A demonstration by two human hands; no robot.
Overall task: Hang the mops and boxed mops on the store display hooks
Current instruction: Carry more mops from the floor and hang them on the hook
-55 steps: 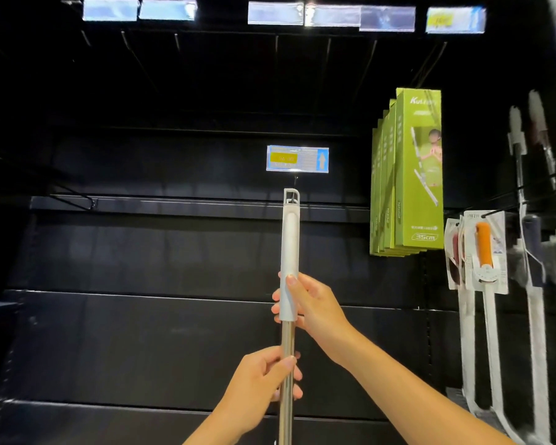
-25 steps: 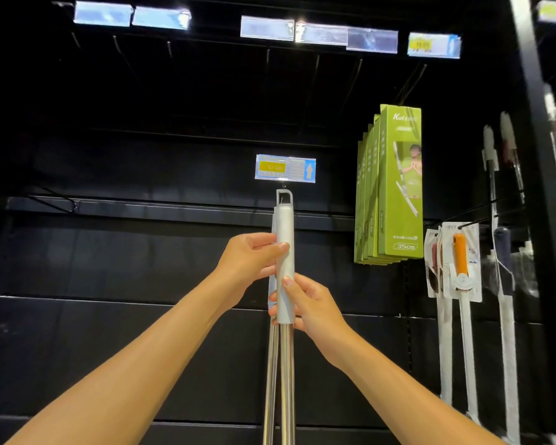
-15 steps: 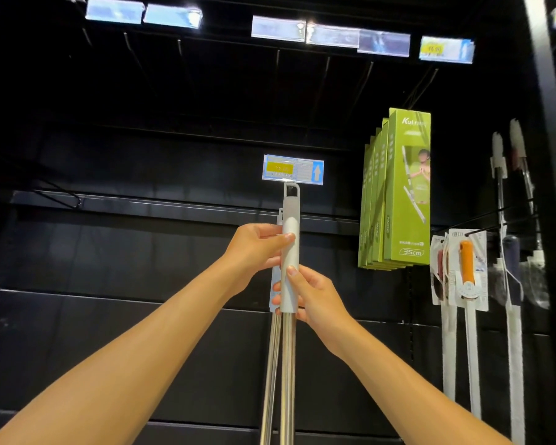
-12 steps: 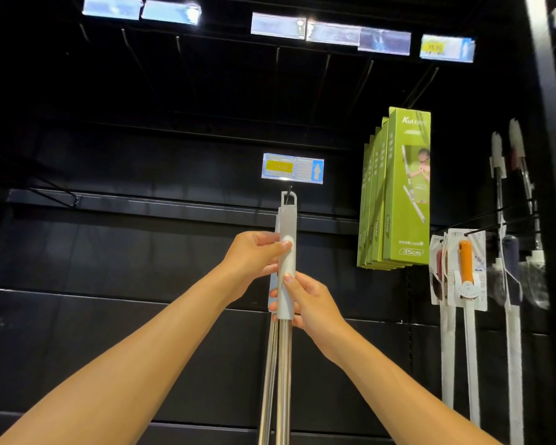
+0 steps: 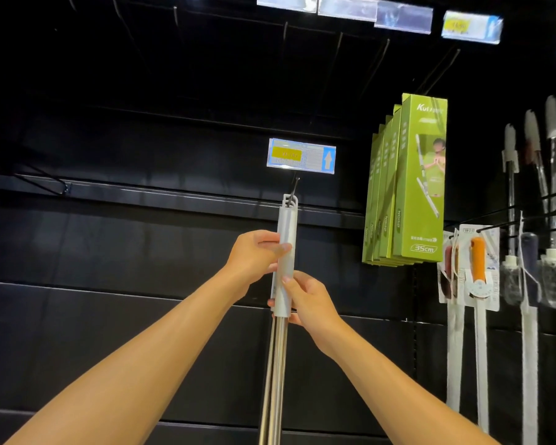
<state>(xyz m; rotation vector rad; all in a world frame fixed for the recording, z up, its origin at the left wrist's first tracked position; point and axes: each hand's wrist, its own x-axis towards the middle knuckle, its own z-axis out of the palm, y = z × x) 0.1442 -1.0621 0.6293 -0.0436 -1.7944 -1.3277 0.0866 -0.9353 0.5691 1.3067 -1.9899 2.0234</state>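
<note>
I hold the mop handle (image 5: pixel 284 255) upright in front of me, its long axis vertical, the grey grip section at the top and the bare steel pole (image 5: pixel 275 374) running down out of view below. My left hand (image 5: pixel 254 256) is the upper one: its fingers (image 5: pixel 272 248) are closed against the left side of the grip, about midway up it. My right hand (image 5: pixel 308 301) is lower, its fingers wrapped around the bottom end of the grip where it meets the pole, clamped on it. The hanging loop (image 5: pixel 290 201) at the top of the handle sits well above both hands, directly in line with the pole. The black wire display hook (image 5: pixel 294 187) descends from under the price tag (image 5: pixel 301 155) and its tip appears to pass into the loop; whether the loop is fully seated on the wire I cannot tell. A second handle seems to lie just behind the first, since two steel poles show side by side below. The coming move turns on the loop-to-hook relation: the loop lies straight up from my fingers, so any correction is along the vertical axis, and my left hand is nearer to it. To the right, the green boxed mops (image 5: pixel 411 187) hang already on another hook.
</note>
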